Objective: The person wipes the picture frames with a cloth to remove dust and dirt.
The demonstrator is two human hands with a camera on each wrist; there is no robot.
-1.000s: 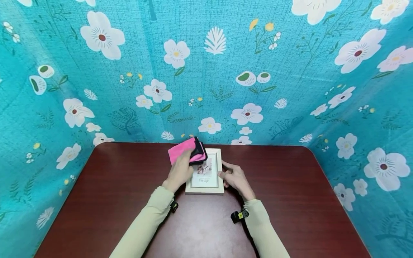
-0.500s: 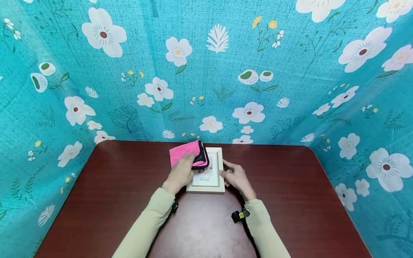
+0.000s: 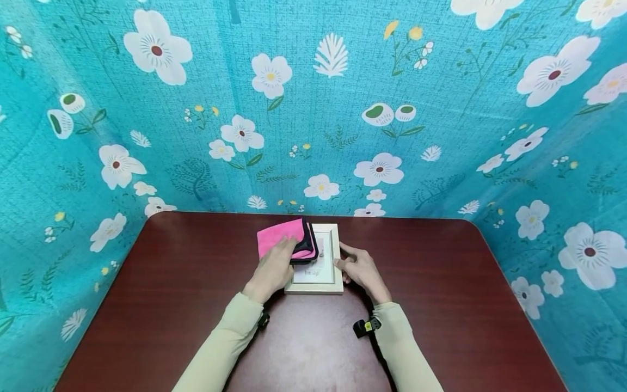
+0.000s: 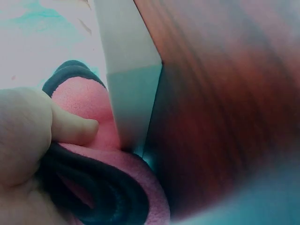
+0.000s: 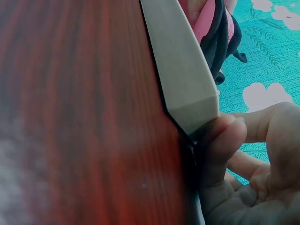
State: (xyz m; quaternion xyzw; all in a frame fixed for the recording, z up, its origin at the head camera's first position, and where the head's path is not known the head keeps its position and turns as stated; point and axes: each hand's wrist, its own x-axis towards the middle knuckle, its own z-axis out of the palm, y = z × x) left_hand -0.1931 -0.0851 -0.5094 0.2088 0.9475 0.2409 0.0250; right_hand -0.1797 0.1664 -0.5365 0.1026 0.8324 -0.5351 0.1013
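Observation:
A picture frame [image 3: 313,291] with a pale rim lies on the table, with a print and some lettering behind its pane. My left hand [image 3: 271,269] holds a folded pink cloth [image 3: 275,235] with black edging against the pane's left part, hiding much of the print. In the left wrist view the thumb presses into the pink cloth [image 4: 84,98], beside the frame's pale side [image 4: 126,51]. My right hand [image 3: 362,272] grips the frame's right edge. In the right wrist view its thumb and fingers [image 5: 229,136] pinch the frame at a corner.
The dark red-brown wooden table [image 3: 196,283] spreads around the frame on all sides. Close behind its far edge hangs a turquoise curtain [image 3: 303,109] with white flowers, which also runs along both sides. Black wrist straps [image 3: 366,327] sit below the sleeves.
My left hand has drawn the cloth slightly toward me over the pane, and it now covers more of the print. The right hand keeps its grip on the frame's edge.

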